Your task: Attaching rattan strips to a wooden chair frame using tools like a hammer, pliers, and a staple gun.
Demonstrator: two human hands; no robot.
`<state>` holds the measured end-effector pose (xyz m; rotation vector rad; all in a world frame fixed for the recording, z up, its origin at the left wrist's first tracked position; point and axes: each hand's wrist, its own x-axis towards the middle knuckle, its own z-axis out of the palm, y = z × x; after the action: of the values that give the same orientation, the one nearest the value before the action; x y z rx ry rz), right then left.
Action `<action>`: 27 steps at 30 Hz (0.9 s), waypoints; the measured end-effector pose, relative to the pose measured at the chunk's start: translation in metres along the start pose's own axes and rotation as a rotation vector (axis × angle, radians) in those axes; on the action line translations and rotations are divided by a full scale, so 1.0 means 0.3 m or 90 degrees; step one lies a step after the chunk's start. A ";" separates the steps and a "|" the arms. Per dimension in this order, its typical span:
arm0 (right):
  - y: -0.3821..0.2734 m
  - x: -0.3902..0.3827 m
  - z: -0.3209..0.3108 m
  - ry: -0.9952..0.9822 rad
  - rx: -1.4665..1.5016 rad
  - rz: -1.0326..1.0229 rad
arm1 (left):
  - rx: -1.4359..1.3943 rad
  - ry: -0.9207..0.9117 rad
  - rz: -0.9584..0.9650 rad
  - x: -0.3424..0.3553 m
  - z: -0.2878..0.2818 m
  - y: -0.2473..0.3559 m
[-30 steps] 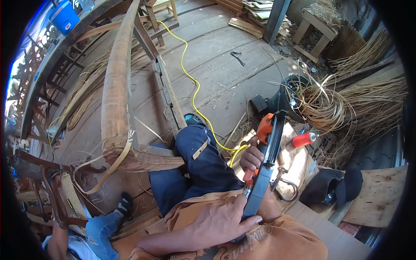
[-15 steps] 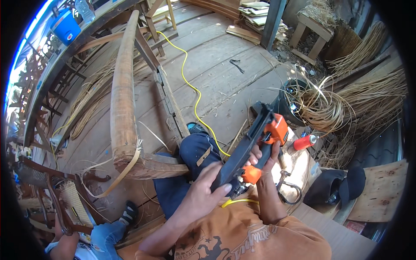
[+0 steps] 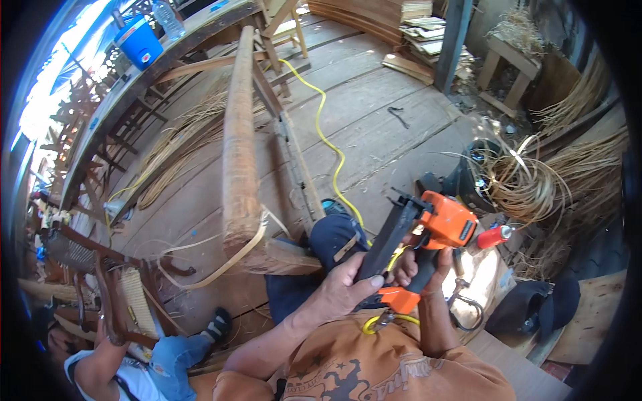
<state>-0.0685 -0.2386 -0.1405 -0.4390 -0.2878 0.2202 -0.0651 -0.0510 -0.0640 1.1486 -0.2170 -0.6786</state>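
Note:
Both my hands hold an orange and black air staple gun (image 3: 447, 217) above my lap. My right hand (image 3: 435, 267) is wrapped round its black grip. My left hand (image 3: 342, 289) is closed on the lower part of the long black magazine (image 3: 389, 242). A yellow hose (image 3: 369, 325) joins the gun at the metal fitting near my shirt. Left of my knee stands a long curved wooden beam (image 3: 241, 154) with a crosspiece (image 3: 284, 257) at its near end. A pale rattan strip (image 3: 224, 273) loops from that corner.
A coil of rattan (image 3: 531, 184) rests on a dark bucket (image 3: 471, 175) at right, near a red bottle (image 3: 493, 236) and a black cap (image 3: 556, 304). The yellow hose crosses the plank floor (image 3: 374, 100). Lower left, another person (image 3: 100, 361) sits by a woven chair frame (image 3: 137, 301).
The staple gun has turned in my hands, so its orange body shows more. My left hand still grips the magazine. The whole view has shifted, moving the scene rightward.

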 end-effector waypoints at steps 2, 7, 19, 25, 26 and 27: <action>-0.009 0.003 0.022 0.018 0.013 0.017 | 0.033 0.015 0.030 -0.017 0.010 0.010; -0.019 0.022 0.105 0.072 -0.042 -0.003 | 0.121 0.042 0.044 -0.006 -0.023 0.034; -0.232 0.068 0.289 -0.211 -0.856 0.226 | 0.562 0.477 0.446 -0.223 0.001 0.060; -0.013 0.015 0.319 -0.471 -1.014 0.536 | 0.571 0.749 0.488 -0.330 -0.117 0.081; 0.063 -0.006 0.329 -0.469 -1.015 0.449 | 0.575 0.753 0.457 -0.327 -0.130 0.079; 0.127 -0.020 0.331 -0.473 -1.036 0.417 | 0.673 0.807 0.465 -0.314 -0.144 0.075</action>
<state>-0.1115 -0.1686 -0.0730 -2.0887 -1.0522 0.7895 -0.1091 0.0435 -0.0451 2.1027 0.1378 0.9952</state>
